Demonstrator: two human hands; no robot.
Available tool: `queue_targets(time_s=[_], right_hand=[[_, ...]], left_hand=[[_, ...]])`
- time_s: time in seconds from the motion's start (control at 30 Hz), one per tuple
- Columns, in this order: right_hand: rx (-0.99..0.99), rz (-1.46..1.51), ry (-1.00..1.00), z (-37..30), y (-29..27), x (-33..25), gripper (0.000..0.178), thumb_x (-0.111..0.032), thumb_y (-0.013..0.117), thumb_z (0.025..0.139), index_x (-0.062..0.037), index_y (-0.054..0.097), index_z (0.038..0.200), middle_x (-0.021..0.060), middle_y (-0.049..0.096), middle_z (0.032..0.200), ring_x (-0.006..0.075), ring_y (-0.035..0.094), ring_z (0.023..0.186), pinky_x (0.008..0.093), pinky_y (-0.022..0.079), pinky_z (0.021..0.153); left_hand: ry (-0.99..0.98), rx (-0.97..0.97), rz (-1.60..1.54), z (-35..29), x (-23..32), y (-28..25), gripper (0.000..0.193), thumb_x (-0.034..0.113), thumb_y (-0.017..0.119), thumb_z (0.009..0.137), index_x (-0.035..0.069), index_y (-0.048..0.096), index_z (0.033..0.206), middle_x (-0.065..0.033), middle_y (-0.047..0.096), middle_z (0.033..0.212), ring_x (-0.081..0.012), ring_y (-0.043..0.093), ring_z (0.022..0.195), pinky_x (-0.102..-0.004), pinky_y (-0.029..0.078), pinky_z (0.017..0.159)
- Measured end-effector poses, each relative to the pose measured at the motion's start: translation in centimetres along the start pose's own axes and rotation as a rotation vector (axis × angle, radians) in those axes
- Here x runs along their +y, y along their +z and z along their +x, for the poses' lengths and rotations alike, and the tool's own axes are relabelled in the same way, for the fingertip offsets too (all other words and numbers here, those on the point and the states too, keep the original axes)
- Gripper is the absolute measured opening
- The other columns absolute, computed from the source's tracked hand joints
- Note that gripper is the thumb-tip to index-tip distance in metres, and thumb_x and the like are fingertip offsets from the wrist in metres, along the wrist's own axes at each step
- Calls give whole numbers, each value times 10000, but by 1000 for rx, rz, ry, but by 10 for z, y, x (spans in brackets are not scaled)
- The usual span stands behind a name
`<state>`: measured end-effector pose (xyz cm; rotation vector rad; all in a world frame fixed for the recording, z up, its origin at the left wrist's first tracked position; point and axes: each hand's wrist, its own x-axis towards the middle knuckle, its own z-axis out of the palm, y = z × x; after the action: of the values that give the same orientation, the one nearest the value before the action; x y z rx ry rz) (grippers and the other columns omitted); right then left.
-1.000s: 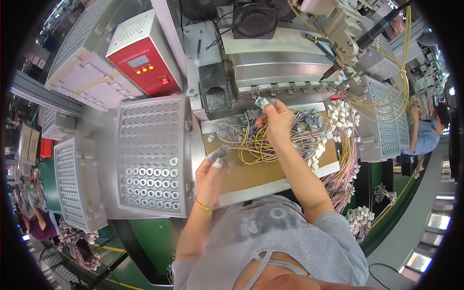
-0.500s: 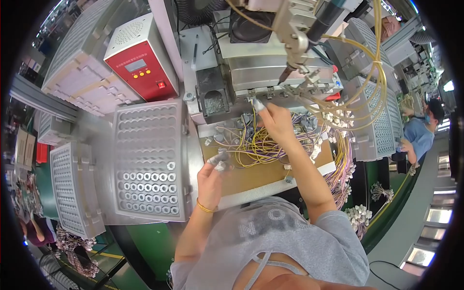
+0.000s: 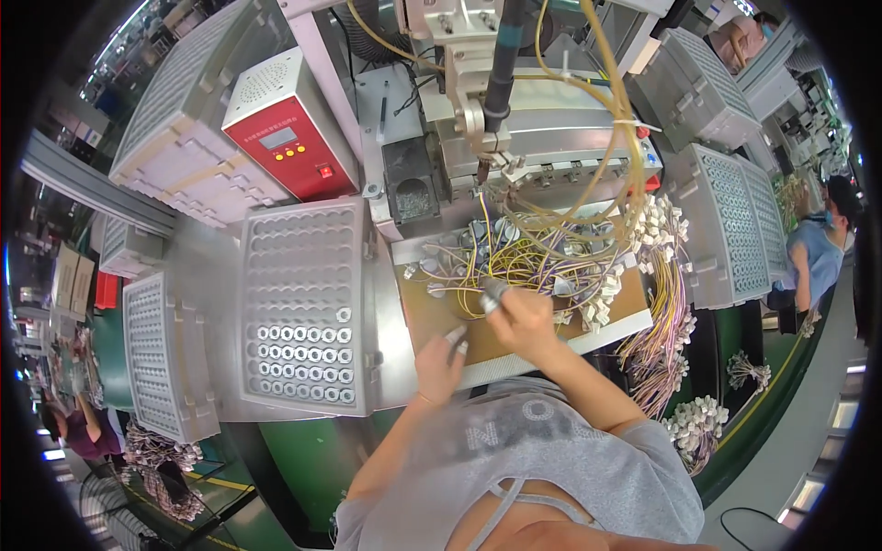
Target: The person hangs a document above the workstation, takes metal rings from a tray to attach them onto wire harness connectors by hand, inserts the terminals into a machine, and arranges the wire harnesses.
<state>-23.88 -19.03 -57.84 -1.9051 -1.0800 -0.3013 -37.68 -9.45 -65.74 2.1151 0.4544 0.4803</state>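
My right hand is at the near edge of a tangled pile of yellow and purple wires. Its fingers are curled into a pinch, grey covers on the tips; what they hold is hidden. Closer to me, over the brown board, my left hand has its covered fingertips drawn together; anything in them is too small to make out. Beyond the wires, a soldering iron points down at the left end of a metal fixture with several small clips. Wires hang from that end.
A clear tray on my left holds rows of round metal parts at its near end. Behind it stands a red-fronted control box. White-connector wire bundles hang at the right. A person works farther right.
My right hand has drawn back from the fixture to the wire pile. My left hand has shifted right and nearer to me. The soldering iron has moved left to the fixture's end clip.
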Motion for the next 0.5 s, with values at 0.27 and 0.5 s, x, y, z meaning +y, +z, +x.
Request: queue_targets(time_s=[0.27, 0.5], right_hand=[[148, -147, -17, 28, -13, 28, 124, -114, 611, 660, -42, 543, 736, 110, 533, 587, 271, 551, 520, 353, 443, 477], [-61, -281, 220, 65, -9, 66, 201, -239, 574, 731, -64, 563, 830, 122, 568, 621, 298, 569, 568, 381, 462, 522]], left_hand=[[427, 132, 167, 5, 5, 6, 275, 0, 577, 715, 41, 596, 986, -93, 561, 833, -190, 535, 608, -258, 431, 539], [279, 89, 136, -9, -23, 19, 235, 15, 585, 716, 32, 618, 947, -56, 526, 751, -118, 414, 460, -231, 332, 415]])
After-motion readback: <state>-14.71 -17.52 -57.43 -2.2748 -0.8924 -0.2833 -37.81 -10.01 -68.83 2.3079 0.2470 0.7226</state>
